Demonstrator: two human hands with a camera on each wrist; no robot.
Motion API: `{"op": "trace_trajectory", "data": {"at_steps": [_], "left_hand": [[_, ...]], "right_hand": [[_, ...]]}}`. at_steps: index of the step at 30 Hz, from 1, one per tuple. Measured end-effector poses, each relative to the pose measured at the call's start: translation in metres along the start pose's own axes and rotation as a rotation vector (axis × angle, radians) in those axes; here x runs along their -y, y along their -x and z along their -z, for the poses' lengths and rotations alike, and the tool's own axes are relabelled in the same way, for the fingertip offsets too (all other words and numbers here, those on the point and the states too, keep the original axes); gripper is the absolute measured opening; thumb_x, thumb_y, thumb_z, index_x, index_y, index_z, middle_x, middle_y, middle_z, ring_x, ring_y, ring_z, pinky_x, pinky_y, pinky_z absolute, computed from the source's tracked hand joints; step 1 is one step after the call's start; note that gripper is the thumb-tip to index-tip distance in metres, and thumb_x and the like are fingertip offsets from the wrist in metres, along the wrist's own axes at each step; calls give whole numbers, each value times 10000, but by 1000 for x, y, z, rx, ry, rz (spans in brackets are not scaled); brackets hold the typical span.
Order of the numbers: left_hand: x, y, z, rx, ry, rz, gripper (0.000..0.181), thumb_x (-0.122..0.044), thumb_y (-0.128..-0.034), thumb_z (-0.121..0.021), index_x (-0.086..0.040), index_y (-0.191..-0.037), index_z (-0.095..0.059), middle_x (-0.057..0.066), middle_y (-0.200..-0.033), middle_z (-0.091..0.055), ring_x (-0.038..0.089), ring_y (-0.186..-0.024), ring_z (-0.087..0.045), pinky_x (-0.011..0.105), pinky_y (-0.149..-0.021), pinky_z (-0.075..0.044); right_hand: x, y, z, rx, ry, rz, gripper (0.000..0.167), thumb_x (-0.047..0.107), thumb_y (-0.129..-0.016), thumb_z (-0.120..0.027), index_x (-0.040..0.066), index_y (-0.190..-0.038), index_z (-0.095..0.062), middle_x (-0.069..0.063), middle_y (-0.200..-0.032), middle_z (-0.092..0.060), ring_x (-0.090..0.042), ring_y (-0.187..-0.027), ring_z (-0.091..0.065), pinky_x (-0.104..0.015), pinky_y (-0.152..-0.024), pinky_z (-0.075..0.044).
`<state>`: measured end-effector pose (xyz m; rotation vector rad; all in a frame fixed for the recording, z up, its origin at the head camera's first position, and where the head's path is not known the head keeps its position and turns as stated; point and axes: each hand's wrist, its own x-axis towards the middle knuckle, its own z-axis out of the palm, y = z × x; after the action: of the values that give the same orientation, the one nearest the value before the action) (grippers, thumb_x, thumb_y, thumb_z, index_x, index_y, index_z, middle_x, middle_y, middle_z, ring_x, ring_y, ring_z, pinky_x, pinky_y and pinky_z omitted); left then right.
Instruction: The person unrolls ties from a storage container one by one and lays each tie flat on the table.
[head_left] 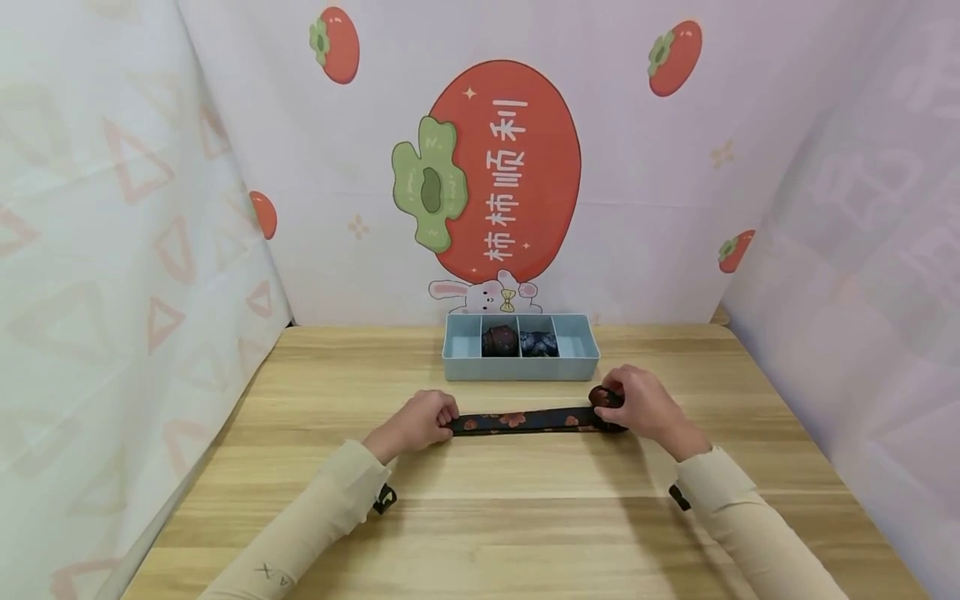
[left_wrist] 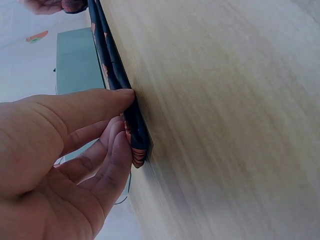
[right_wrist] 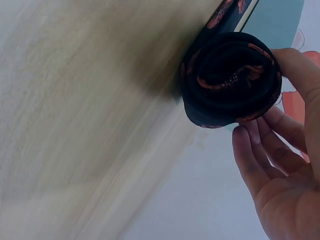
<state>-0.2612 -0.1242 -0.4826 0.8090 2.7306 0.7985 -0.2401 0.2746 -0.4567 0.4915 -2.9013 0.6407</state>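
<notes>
A dark navy strip of cloth [head_left: 513, 421] with orange flowers, folded lengthwise, stretches between both hands above the wooden table. My left hand [head_left: 420, 423] pinches its flat left end between thumb and fingers; the left wrist view shows layered folds and the loose tip [left_wrist: 139, 157]. The right end is wound into a thick roll [right_wrist: 231, 80], its spiral facing the right wrist camera. Thumb and fingertips of my right hand [head_left: 641, 406] grip that roll from opposite sides. Whether the strip is a scarf or a tie cannot be told.
Behind the strip stands a light blue divided box [head_left: 521, 369]. Its two middle compartments hold a dark reddish roll [head_left: 500, 341] and a blue patterned roll [head_left: 538, 343]. A printed cloth backdrop [head_left: 637, 208] hangs behind the wooden table [head_left: 480, 533].
</notes>
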Motion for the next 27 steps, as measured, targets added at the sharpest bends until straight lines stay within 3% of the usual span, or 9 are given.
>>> {"op": "trace_trajectory", "data": {"at_steps": [6, 14, 27], "left_hand": [[0, 0, -1, 0, 0, -16, 180, 50, -849, -828, 10, -996, -731, 103, -947, -721, 139, -847, -640, 287, -790, -583], [1, -1, -1, 3, 5, 10, 179, 49, -856, -824, 3, -1005, -738, 85, -954, -723, 124, -855, -637, 282, -801, -580], [-1, 1, 2, 29, 15, 7, 193, 39, -870, -821, -3, -1041, -742, 82, -980, -725, 140, -879, -646, 316, -820, -588]], "right_hand": [[-6, 5, 9, 9, 3, -37, 314, 187, -830, -886, -10, -1023, -736, -97, -938, -716, -220, -824, -648, -391, -741, -563], [-18, 11, 19, 37, -34, -75, 281, 175, -853, -853, -14, -1026, -738, -116, -956, -754, -260, -876, -706, -439, -777, -589], [-36, 18, 24, 11, -37, -114, 221, 98, -861, -792, -38, -1028, -746, -131, -929, -756, -242, -842, -709, -429, -755, -599]]}}
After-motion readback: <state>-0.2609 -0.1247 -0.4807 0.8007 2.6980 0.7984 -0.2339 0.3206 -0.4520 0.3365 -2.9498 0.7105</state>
